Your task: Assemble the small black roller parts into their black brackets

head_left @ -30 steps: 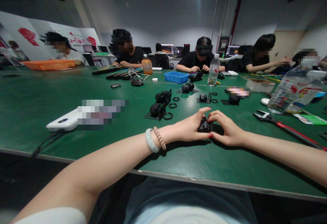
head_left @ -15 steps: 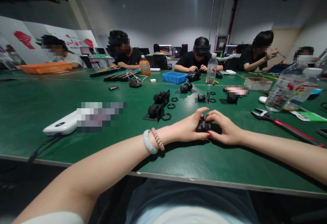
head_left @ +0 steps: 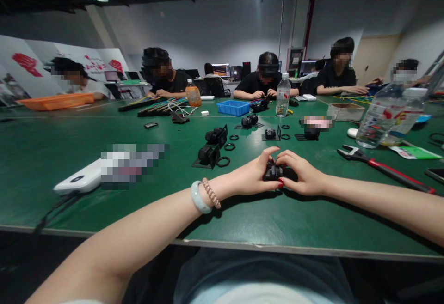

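Observation:
Between my two hands, low over the green table, is a small black ribbed plastic fitting [head_left: 274,171]. My left hand [head_left: 257,171] grips it from the left, thumb on the near side and index finger raised above it. From the right, my right hand [head_left: 301,171] closes on its other end with thumb and fingertips. The fingers hide part of the fitting. Just beyond my left hand stand similar black fittings on flat plates [head_left: 207,155], with loose black rings [head_left: 223,161] beside them.
A white power bank [head_left: 80,176] with a cable lies at the left. Red-handled pliers [head_left: 385,165] and plastic bottles [head_left: 373,121] are at the right. Farther back stand a blue tray [head_left: 233,107], an orange tray [head_left: 57,102] and an orange drink bottle [head_left: 193,94]. Co-workers sit across the table.
My view has shifted slightly, and both hands keep the same grip on the fitting. At the far right, a co-worker has lowered their raised hands to the table.

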`<state>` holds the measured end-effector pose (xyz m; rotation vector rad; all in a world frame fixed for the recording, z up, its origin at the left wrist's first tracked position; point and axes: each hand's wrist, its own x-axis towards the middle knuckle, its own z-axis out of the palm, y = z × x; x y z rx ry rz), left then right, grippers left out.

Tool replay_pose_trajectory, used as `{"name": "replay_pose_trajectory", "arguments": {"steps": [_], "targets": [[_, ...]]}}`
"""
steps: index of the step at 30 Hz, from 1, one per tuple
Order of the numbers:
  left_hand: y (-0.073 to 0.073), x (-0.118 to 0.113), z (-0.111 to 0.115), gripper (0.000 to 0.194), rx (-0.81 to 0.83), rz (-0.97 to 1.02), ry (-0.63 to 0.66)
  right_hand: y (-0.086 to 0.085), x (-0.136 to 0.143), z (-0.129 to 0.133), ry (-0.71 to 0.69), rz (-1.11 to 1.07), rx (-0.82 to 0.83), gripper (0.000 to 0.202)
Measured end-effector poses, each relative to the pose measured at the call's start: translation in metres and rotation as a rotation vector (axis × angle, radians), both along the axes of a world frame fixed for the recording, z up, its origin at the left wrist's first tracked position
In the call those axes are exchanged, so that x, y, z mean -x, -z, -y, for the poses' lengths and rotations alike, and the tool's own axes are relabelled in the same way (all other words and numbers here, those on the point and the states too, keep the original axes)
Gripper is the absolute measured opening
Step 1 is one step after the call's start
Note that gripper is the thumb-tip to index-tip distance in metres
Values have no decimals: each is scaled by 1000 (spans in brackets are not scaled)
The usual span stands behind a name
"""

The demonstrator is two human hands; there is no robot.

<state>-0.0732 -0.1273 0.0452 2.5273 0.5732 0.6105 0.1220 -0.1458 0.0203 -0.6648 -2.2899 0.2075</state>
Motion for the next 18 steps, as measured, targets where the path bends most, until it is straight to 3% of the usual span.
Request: {"name": "replay_pose_trajectory", "arguments": {"steps": [18], "targets": [[0,0,-1,75,-10,-37,-12,1,0,-1,8,5,44,24]]}}
